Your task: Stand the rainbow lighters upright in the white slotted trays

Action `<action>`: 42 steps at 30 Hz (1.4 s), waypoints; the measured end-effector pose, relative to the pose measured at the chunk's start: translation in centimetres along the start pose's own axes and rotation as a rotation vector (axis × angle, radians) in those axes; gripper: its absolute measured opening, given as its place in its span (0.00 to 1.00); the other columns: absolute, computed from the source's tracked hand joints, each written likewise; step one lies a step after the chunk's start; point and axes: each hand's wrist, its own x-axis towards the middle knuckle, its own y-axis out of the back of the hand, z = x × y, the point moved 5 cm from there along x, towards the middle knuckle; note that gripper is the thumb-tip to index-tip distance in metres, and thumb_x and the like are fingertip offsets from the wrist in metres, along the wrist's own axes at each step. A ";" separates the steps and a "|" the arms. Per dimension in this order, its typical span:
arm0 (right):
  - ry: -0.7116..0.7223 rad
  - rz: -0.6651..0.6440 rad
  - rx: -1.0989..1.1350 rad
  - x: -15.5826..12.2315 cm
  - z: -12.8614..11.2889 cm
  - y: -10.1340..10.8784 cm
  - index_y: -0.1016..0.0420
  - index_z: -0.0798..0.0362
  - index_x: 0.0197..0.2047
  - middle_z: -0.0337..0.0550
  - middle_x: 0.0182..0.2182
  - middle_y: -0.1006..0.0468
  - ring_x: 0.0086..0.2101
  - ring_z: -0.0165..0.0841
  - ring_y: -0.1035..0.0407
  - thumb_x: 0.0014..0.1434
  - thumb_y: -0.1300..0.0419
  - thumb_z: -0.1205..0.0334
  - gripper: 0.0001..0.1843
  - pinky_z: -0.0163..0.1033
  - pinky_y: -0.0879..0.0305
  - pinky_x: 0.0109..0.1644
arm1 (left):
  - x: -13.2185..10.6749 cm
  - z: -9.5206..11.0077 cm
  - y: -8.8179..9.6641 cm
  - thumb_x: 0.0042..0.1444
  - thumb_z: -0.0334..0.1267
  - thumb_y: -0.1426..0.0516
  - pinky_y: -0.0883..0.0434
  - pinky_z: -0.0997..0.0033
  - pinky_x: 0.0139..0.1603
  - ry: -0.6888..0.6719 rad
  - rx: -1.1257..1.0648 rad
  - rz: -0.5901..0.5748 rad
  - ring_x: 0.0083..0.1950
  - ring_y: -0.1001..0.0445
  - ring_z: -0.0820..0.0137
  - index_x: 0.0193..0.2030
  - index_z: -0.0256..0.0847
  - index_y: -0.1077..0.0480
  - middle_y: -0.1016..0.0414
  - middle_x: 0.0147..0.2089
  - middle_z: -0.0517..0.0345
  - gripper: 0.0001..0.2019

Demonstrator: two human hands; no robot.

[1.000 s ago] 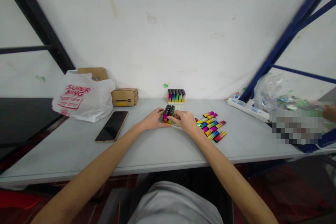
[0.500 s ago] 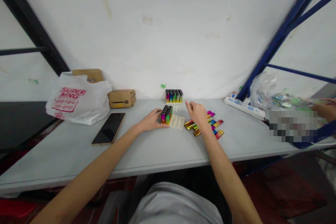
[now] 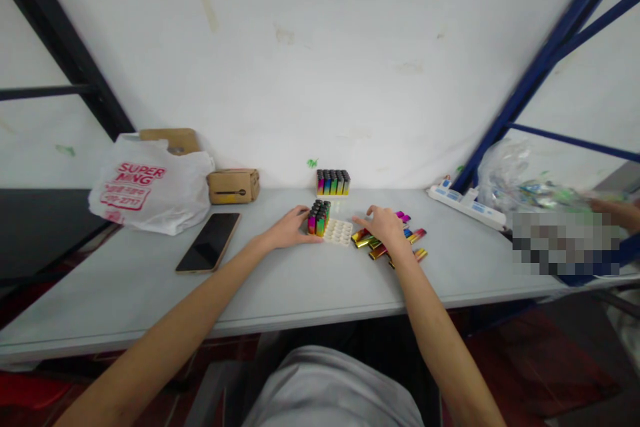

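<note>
A white tray [image 3: 340,233] lies on the grey table [image 3: 280,280], its left rows filled with upright colourful lighters [image 3: 318,216]. My left hand [image 3: 290,227] rests against the left side of that tray, fingers curled on it. My right hand [image 3: 384,227] lies over a pile of loose rainbow lighters [image 3: 407,240] to the right of the tray, fingers spread and bent down onto them. Whether it grips one is hidden. A second full tray of lighters [image 3: 333,182] stands by the wall.
A phone [image 3: 209,241] lies face up at the left, behind it a white plastic bag [image 3: 150,183] and a small cardboard box [image 3: 233,185]. A power strip [image 3: 465,205] and a clear bag [image 3: 520,177] sit at the right, where another person's hand [image 3: 617,210] shows.
My right hand left the tray, swung right and has come down on the loose lighters. My left hand stays at the tray.
</note>
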 end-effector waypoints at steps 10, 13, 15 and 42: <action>0.072 -0.024 0.101 0.9 -0.2 -1.3 0.19 0.50 0.61 0.54 0.47 0.13 0.51 0.44 0.19 0.67 0.33 0.45 0.25 0.40 0.31 0.51 | 0.0 0.0 0.0 0.51 0.69 0.32 0.33 0.46 0.75 0.010 -0.004 -0.014 0.68 0.28 0.45 0.62 0.42 0.25 0.27 0.65 0.42 0.40; 0.069 -0.028 0.148 1.1 -0.2 -1.4 0.18 0.53 0.60 0.54 0.47 0.12 0.50 0.44 0.18 0.66 0.32 0.48 0.24 0.39 0.30 0.51 | -0.1 -0.1 0.0 0.50 0.70 0.32 0.33 0.46 0.74 0.008 -0.005 0.000 0.67 0.27 0.45 0.62 0.43 0.26 0.27 0.65 0.43 0.41; 0.072 -0.029 0.169 1.2 -0.4 -1.5 0.16 0.55 0.58 0.55 0.47 0.12 0.50 0.44 0.18 0.66 0.31 0.50 0.23 0.38 0.30 0.51 | -0.1 -0.1 0.0 0.50 0.70 0.32 0.33 0.45 0.74 0.007 -0.001 0.004 0.67 0.27 0.46 0.62 0.43 0.26 0.27 0.65 0.44 0.41; 0.188 -0.019 0.143 0.7 -0.6 -1.8 0.22 0.55 0.62 0.50 0.40 0.13 0.45 0.43 0.20 0.67 0.34 0.57 0.22 0.41 0.32 0.50 | 0.0 -0.1 -0.1 0.51 0.70 0.32 0.32 0.48 0.73 -0.015 0.032 0.005 0.66 0.27 0.46 0.61 0.42 0.25 0.26 0.65 0.43 0.40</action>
